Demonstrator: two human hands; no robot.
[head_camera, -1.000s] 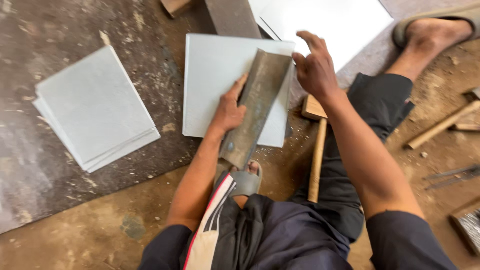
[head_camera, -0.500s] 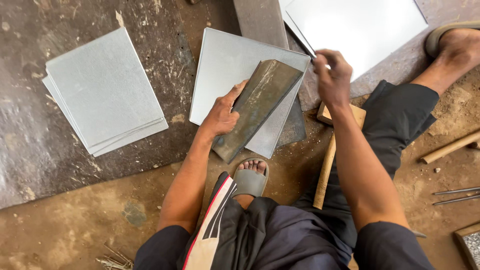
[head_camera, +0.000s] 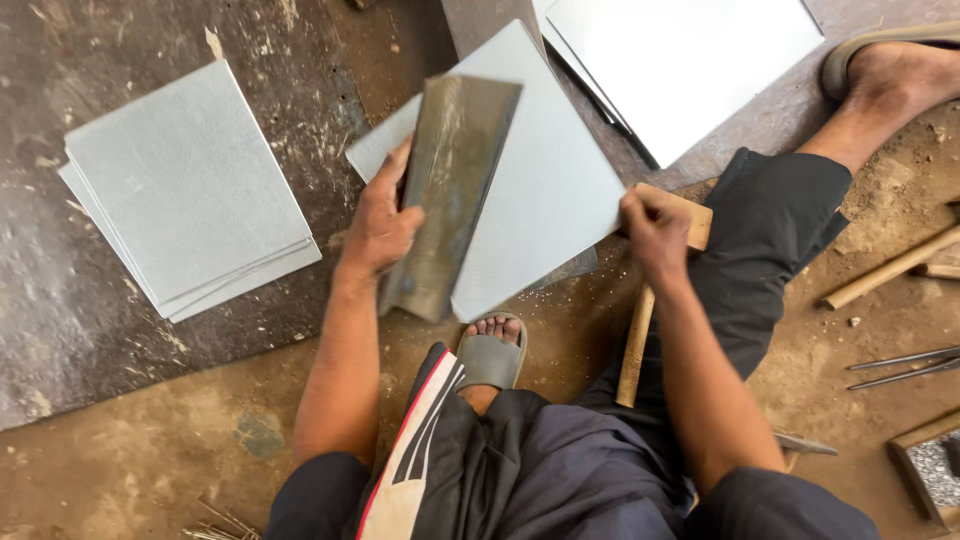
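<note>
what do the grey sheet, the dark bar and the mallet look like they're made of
Grey sheet: likely thin sheet metal, with a matte, evenly pale grey face and crisp straight edges.
Dark bar: probably steel, dull brown-grey with worn, streaked patches.
Mallet: looks like wood, with a pale tan head and handle.

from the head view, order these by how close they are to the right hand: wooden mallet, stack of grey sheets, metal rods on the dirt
Measured from the right hand:
1. Wooden mallet, right under the hand.
2. Metal rods, off to its right on the dirt.
3. Stack of grey sheets, far left, past the left hand.
</note>
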